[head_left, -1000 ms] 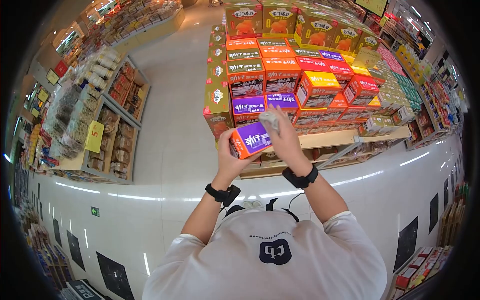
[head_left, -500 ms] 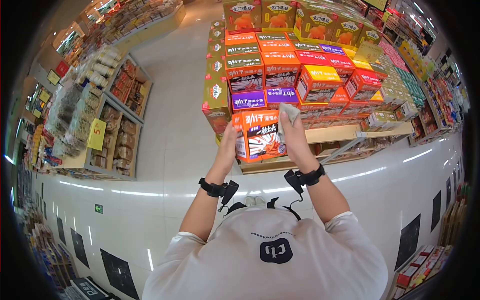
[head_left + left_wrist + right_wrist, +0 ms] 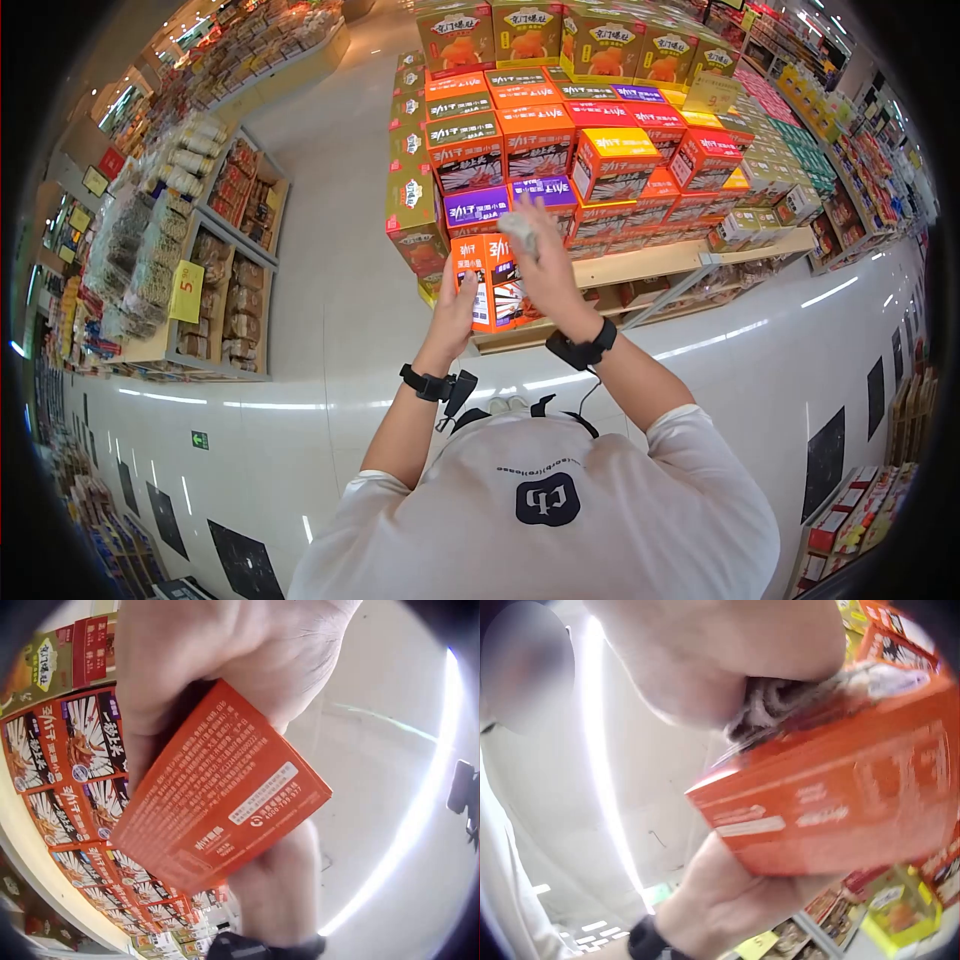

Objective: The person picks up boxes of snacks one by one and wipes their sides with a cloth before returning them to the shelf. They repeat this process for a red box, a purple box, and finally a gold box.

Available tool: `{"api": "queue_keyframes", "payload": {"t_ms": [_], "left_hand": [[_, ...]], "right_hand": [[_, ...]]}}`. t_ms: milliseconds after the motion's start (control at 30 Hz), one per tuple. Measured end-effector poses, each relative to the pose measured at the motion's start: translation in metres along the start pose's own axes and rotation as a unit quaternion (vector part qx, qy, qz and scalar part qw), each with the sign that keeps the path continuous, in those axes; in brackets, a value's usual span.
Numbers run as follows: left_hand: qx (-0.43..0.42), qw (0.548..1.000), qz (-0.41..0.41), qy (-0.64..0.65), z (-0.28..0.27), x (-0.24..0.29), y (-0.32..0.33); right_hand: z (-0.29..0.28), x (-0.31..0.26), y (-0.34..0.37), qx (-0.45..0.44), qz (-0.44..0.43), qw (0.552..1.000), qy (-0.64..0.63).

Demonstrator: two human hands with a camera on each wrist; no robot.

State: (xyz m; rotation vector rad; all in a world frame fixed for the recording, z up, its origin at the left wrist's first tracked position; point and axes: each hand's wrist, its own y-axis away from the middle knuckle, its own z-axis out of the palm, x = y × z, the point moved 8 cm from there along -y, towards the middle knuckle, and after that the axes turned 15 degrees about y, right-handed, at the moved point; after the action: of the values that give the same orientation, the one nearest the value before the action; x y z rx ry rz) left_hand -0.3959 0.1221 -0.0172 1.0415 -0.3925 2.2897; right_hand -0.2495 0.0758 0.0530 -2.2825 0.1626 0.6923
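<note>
An orange snack box (image 3: 485, 285) is held in front of the stacked display, its narrow side and part of its front turned to the head view. My left hand (image 3: 453, 315) grips it from the left, thumb along the side. In the left wrist view, the orange panel of the box (image 3: 217, 787) shows small white print. A grey cloth (image 3: 518, 232) is in my right hand (image 3: 548, 275), close over the box's upper right. The right wrist view has the cloth (image 3: 769, 709) bunched under that hand, along a box edge.
Stacked orange and purple snack boxes (image 3: 540, 135) stand ahead on a wooden ledge (image 3: 640, 268), with green-gold boxes (image 3: 415, 200) at their left. A shelf of packaged goods (image 3: 235, 270) with a yellow price tag (image 3: 186, 291) is further left. Pale floor tiles (image 3: 330, 250) lie between.
The box has turned from its purple top, to its broad orange front, to its narrow side. My right hand has moved the cloth left and up across the box.
</note>
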Motion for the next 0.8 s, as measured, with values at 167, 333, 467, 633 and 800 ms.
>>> {"api": "queue_keyframes", "payload": {"t_ms": [167,333,467,633,800], "left_hand": [[0.017,1.0,0.003,0.002,-0.009,-0.004,-0.002],[0.037,0.998,-0.005,0.045,-0.013,-0.004,-0.002],[0.002,0.999,-0.005,0.044,-0.014,-0.003,-0.005],[0.04,0.998,0.016,0.045,-0.017,0.001,-0.008],[0.029,0.999,-0.011,0.019,-0.01,-0.001,-0.006]], "right_hand": [[-0.002,-0.035,0.001,-0.065,-0.07,0.992,-0.078],[-0.003,-0.034,0.001,-0.037,-0.045,0.998,-0.037],[0.0,-0.017,0.007,-0.029,-0.054,0.997,-0.035],[-0.004,-0.045,0.02,-0.077,-0.086,0.993,-0.035],[-0.001,0.026,-0.001,-0.011,0.066,0.997,-0.03]]}}
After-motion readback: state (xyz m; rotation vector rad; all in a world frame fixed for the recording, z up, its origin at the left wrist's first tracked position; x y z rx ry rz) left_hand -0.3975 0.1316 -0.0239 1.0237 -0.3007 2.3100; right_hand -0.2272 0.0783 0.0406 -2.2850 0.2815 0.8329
